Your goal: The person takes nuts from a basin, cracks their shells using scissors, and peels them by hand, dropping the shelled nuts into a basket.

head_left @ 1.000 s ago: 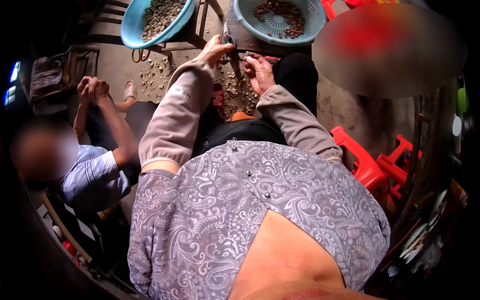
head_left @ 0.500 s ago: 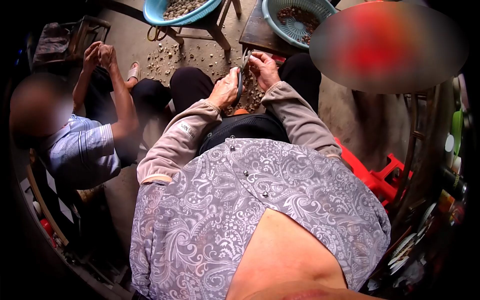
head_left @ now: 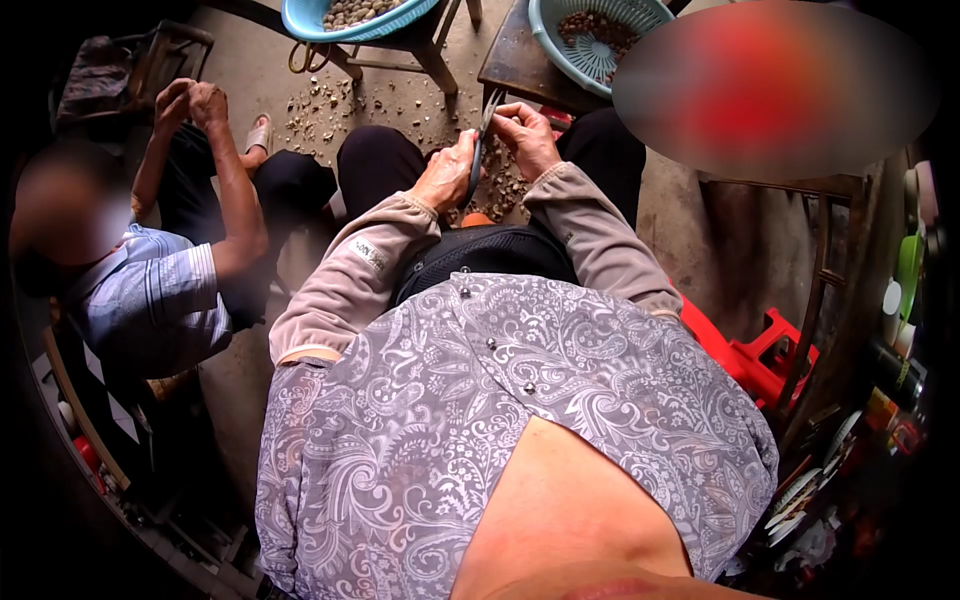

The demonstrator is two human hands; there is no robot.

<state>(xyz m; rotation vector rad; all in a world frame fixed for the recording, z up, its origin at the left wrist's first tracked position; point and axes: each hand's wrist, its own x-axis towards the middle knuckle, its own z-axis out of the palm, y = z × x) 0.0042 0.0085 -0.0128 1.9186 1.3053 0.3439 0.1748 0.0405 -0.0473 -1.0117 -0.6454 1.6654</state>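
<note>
My left hand (head_left: 447,175) is closed around the dark handles of a pair of pliers (head_left: 477,160). Their grey metal jaws point away from me, toward the wooden table. Close by on the right, my right hand (head_left: 528,140) has its thumb and fingers pinched together beside the jaws. Whatever lies between those fingertips is too small to make out. Below both hands, between my knees, broken shells (head_left: 500,190) cover the floor.
A blue basin (head_left: 400,22) of nuts stands on a wooden stool (head_left: 432,68), with gold-coloured handles (head_left: 305,58) at its edge. A pale basket (head_left: 560,60) of brown kernels sits on a dark table (head_left: 510,60). A person (head_left: 170,290) sits at left; a red stool (head_left: 760,350) is at right.
The view has shifted slightly. The pliers' jaws have tilted a little and now show as two separated tips beside my right fingertips. The person at left still holds both hands together.
</note>
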